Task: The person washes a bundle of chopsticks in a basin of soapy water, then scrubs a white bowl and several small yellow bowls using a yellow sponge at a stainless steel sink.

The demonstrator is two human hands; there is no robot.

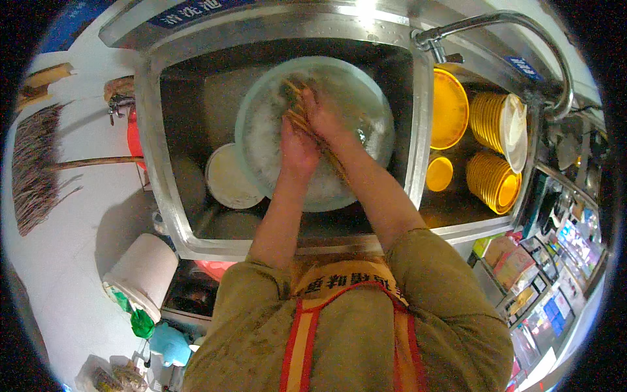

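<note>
Both my hands are pressed together over a round pale plastic basin [248, 161] of cloudy, sudsy water. Between the palms lies a bundle of thin brown sticks, apparently chopsticks [300, 120], slanting from upper left to lower right. My left hand [300, 149] supports the bundle from the lower left. Across its upper right side lies my right hand [324, 111], with the fingers closed around it. Some of the sticks are hidden by the hands, and their lower ends pass beneath the right forearm. The basin rests inside a stainless steel sink [419, 142].
A round white lid or tub [232, 176] sits left of the basin. In the right sink bay are yellow plates [448, 109], stacked yellow bowls [490, 181] and a small yellow bowl [439, 174]. A curved faucet [509, 18] arches above. A white bin [142, 274] stands lower left.
</note>
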